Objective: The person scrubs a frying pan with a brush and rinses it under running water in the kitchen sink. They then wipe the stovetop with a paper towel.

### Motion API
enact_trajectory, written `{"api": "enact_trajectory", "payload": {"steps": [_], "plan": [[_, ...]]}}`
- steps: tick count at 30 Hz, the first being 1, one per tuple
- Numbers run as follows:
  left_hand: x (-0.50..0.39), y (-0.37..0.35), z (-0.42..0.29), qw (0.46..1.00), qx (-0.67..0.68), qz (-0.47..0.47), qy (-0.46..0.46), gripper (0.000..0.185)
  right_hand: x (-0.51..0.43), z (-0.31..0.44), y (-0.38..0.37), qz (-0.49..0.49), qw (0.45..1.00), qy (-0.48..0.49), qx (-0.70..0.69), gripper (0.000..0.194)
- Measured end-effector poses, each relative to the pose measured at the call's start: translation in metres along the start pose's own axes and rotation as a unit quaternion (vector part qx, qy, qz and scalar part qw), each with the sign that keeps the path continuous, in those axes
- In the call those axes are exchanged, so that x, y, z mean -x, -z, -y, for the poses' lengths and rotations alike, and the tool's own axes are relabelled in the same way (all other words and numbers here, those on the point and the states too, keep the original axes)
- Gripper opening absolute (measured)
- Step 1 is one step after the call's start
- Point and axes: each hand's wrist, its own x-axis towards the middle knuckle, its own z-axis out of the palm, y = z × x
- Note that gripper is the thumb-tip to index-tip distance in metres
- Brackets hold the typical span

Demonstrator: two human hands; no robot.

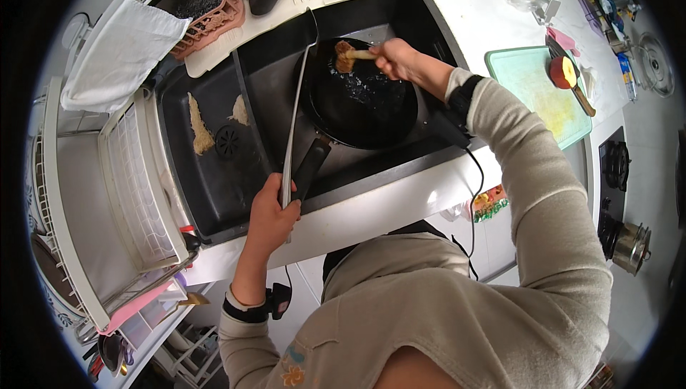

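Observation:
My left hand (274, 214) is at the sink's front edge, closed around a long metal cooking utensil (296, 121) and the end of a black pan handle (311, 169). The utensil's curved far end reaches above the pan's left rim. In the right basin of the black sink (278, 75) lies a wet black frying pan (359, 115). Over its far side, my right hand (395, 59) grips the pale handle of a brown scrubbing brush (345, 57), its head against the pan's inside. Water glints on the pan's surface.
Two pieces of beige loofah (200, 126) lie near the left basin's drain (228, 142). A white dish rack (144, 174) stands left. A green cutting board (536, 88) with a knife (581, 100) and a cut fruit (563, 72) is at right. A pink basket (214, 24) holds steel wool.

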Motion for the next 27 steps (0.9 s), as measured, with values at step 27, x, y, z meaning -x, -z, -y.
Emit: {"api": "enact_trajectory", "payload": {"steps": [27], "plan": [[-0.002, 0.0, 0.0, 0.999, -0.04, 0.0, -0.012, 0.017, 0.011, -0.006, -0.034, 0.002, 0.924, 0.157, 0.347, 0.022]]}}
